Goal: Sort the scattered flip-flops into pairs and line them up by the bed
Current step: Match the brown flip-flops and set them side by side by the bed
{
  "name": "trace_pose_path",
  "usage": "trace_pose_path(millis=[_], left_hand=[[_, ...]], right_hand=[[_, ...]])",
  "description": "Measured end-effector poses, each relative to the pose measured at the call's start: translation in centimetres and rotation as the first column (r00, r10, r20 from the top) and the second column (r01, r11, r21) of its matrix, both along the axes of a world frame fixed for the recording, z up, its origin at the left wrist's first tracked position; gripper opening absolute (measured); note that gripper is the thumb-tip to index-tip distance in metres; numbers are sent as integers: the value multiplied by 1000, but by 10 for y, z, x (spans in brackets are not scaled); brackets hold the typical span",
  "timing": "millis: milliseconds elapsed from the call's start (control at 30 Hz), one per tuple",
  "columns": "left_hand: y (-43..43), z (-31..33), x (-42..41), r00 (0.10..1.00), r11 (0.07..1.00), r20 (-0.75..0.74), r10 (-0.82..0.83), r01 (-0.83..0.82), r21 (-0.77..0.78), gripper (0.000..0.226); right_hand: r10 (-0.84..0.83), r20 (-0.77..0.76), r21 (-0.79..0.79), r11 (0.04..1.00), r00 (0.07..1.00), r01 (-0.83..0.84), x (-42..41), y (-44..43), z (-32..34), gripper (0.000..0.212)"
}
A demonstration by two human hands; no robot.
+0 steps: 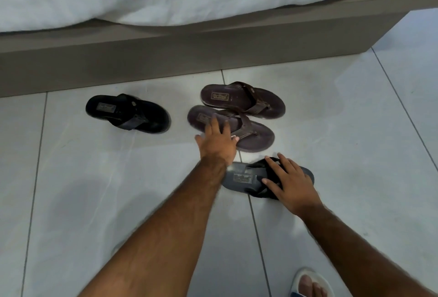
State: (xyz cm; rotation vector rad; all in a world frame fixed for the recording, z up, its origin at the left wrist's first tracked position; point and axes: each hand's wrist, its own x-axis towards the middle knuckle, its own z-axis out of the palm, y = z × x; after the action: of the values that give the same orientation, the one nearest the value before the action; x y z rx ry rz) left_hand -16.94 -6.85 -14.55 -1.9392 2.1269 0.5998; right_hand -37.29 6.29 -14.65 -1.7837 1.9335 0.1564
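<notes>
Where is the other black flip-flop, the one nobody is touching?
The untouched black flip-flop lies on the floor tiles at the left of the head view, close to the bed frame and left of the two brown flip-flops.

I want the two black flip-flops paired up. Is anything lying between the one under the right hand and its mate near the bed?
Yes. The nearer brown flip-flop, under the left hand, lies partly across the direct line from the right hand's black flip-flop to its mate. Bare floor lies left of it.

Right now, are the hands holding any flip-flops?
None lifted. The left hand lies flat on the nearer brown flip-flop near its heel; the right hand presses the dark flip-flop at its straps.
</notes>
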Motion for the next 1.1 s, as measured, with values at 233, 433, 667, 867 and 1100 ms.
trace_pose_path(millis=[233, 433, 667, 867, 1100], left_hand=[[101, -24, 11, 909, 917, -167, -383, 352, -189, 56], [134, -38, 27, 896, 911, -167, -412, 408, -59, 76], [127, -30, 96, 878, 890, -147, -455, 442, -112, 74], [109, -25, 186, 930, 940, -154, -334, 316, -130, 71], [90, -18, 251, 975, 987, -215, -50, 16, -157, 71]], right_hand=[[-103, 10, -148, 984, 995, 103, -8, 2, 7, 63], [84, 3, -45, 995, 996, -84, -10, -24, 10, 69], [75, 40, 127, 989, 996, -79, 18, -104, 13, 71], [77, 58, 129, 988, 995, -84, 19, -100, 6, 67], [14, 69, 95, 995, 998, -20, 21, -91, -7, 73]])
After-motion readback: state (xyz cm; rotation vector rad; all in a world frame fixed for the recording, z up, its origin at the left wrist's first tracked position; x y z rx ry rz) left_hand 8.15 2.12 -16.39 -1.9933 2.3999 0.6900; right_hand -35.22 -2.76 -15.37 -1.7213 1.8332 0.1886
